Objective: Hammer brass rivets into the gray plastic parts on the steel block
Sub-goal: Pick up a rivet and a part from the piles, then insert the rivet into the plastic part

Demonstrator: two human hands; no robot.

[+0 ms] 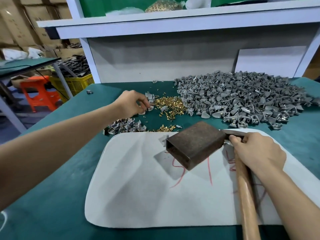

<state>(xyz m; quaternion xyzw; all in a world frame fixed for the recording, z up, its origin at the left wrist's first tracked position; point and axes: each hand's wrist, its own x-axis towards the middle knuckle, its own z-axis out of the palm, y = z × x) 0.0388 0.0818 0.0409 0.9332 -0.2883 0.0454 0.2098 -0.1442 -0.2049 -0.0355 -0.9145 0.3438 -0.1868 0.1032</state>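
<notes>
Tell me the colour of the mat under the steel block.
The mat is off-white with red scribbled lines, clearest in the head view.

Views: one, head-worn, wide-angle.
Facing: forward and down; shelf (173, 16) beyond the left hand (131, 103) fills the top.
Range: close; hammer (245, 196) in the right hand (256, 151) runs off the bottom edge.
Depth: left hand farther out, right hand nearer the lens.
</notes>
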